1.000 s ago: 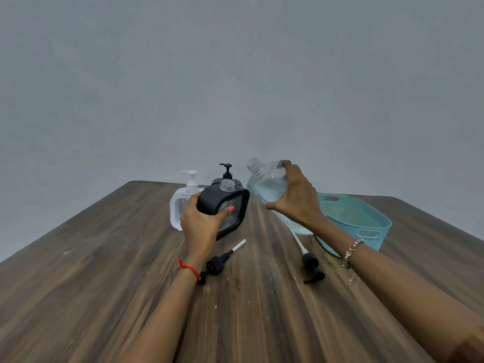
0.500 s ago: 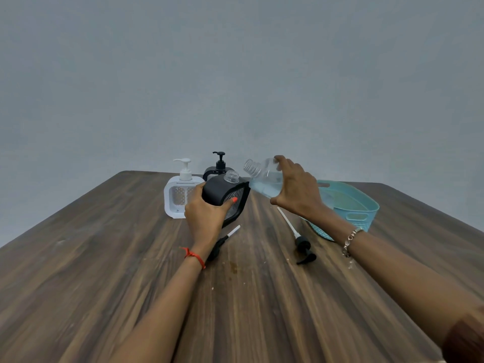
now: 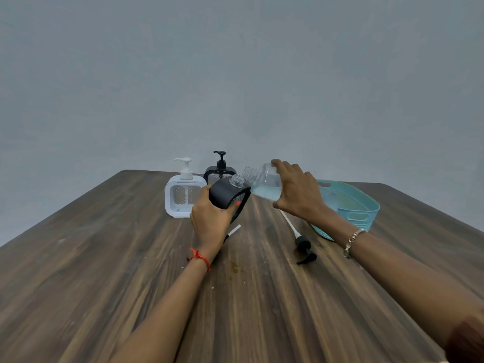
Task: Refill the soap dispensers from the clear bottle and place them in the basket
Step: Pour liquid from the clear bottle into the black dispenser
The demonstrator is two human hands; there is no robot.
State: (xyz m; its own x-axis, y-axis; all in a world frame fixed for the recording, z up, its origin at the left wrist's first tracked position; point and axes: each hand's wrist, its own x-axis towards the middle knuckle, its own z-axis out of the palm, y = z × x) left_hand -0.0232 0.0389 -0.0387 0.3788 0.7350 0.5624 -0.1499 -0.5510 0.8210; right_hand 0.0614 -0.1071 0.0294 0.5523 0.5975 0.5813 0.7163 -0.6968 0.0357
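Note:
My left hand (image 3: 210, 221) grips a black soap dispenser (image 3: 227, 194) with its pump off, tilted to the right, open clear neck up. My right hand (image 3: 297, 193) holds the clear bottle (image 3: 262, 182), tipped to the left, with pale blue liquid inside. The bottle's open mouth hangs just right of and slightly above the dispenser's neck. A white dispenser (image 3: 185, 193) and a second black dispenser (image 3: 220, 171) stand behind, both with pumps on. The light blue basket (image 3: 361, 209) lies at the right, partly behind my right forearm.
A loose black pump (image 3: 301, 241) with its white tube lies on the wooden table (image 3: 110, 258) between my arms. Another pump's tube tip (image 3: 234, 230) shows just right of my left wrist. A grey wall stands behind the table's far edge.
Both hands moved slightly away from me, and the bottle tipped lower, bringing its mouth closer to the dispenser's neck. The camera view shifted so the table sits lower in frame.

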